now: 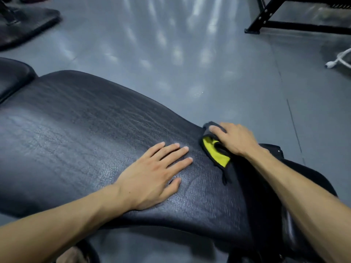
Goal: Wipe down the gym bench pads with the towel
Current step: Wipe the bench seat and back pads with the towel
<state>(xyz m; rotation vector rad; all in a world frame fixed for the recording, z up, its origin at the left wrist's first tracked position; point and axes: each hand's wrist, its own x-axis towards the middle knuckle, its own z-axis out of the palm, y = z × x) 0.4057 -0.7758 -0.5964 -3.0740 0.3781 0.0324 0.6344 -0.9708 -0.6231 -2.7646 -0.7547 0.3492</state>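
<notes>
- Bench pad (79, 141): a long black pad with a creased, leather-like skin that catches a dull sheen. It runs from the left edge across to the lower right, its far edge curving against the grey floor.
- Second pad (13, 76): a smaller black cushion with a rounded corner, just beside the long pad's far left end, a narrow gap between them.
- Towel (216, 150): a small bunched cloth, dark grey on one face and bright yellow on the other, lying at the long pad's far right edge with a yellow fold turned up.
</notes>
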